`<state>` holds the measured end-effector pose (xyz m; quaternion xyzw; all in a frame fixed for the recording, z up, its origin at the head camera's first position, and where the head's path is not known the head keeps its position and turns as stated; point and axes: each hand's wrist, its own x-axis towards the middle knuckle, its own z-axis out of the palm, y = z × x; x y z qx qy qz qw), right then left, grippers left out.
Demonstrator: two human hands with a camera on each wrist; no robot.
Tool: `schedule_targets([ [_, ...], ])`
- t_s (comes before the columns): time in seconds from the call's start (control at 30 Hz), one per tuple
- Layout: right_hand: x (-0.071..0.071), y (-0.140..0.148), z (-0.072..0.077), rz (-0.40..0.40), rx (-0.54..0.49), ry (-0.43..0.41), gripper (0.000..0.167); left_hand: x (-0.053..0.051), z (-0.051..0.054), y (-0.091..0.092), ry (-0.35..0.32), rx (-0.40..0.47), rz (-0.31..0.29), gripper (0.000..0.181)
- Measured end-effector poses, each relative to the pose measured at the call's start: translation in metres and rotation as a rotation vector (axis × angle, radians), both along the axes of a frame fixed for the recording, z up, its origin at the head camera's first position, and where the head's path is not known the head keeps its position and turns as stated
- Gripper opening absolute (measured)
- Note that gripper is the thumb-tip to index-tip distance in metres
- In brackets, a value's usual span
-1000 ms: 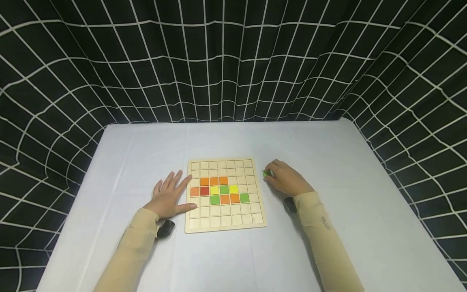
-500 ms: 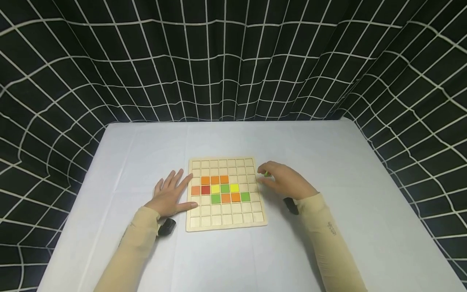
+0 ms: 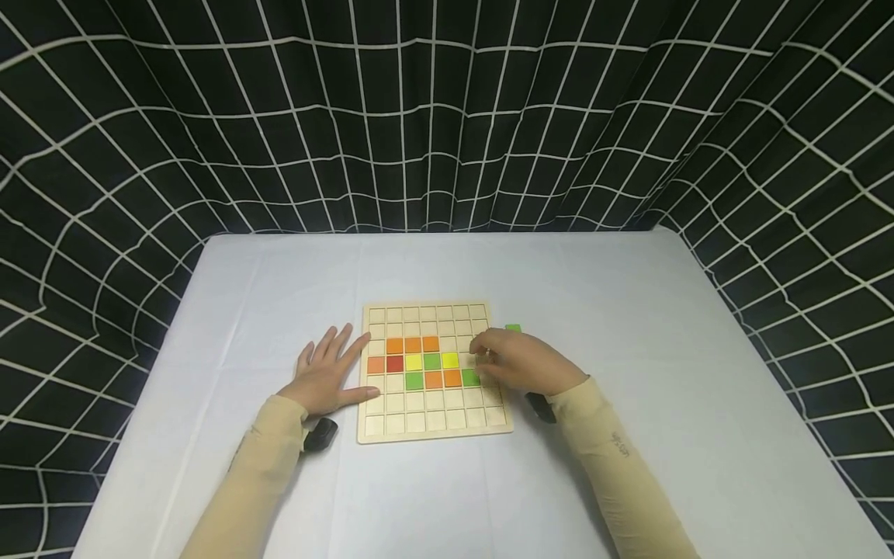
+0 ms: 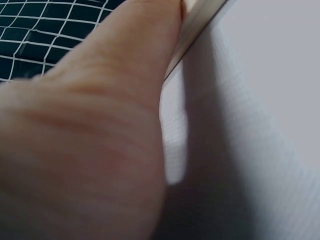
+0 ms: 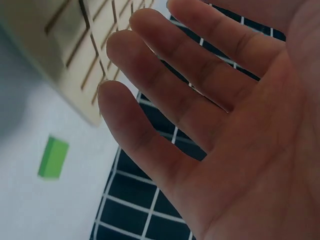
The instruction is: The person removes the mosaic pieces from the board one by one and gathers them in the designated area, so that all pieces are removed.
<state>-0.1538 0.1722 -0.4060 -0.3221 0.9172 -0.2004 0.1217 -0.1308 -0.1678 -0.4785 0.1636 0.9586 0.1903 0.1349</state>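
- Right grip, a bare hand, now lies farther left than in the earlier frame: it goes from beside the board to over the board's right-hand columns. Left grip and board look unchanged.
- Right grip state: fingers bent toward the thumb. Cannot tell whether a piece sits between thumb and index finger; the head view hides the gap, and the right wrist view cuts off the thumb tip.
- Right thumb partly covers the green tile at the right end of the lowest coloured row.
- Left grip state: fingers spread and straight, holding nothing. Index finger and thumb tips rest at the board's left edge.
- Green block is on the table, just beyond the right grip and just off the board's right edge. Right wrist view shows it apart from the fingers.
- Board lies flat, gridded with square cells. Upper coloured row: three orange tiles. Middle row, left to right: light orange, red, yellow, green, yellow. Lowest row: green, orange, orange, green.
- Beige sleeves cover both forearms; black curtain with white lines surrounds the table.
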Motion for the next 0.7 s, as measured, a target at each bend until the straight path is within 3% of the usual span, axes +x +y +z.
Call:
schedule_targets([
  [0.37,0.005,-0.014,-0.012,0.072,0.047,-0.014,0.027,0.001,0.001,0.0,0.006,0.019,-0.006,0.094],
  [0.7,0.004,-0.017,-0.017,0.079,0.081,0.005,0.026,0.001,0.002,0.001,0.004,0.007,-0.006,0.094],
])
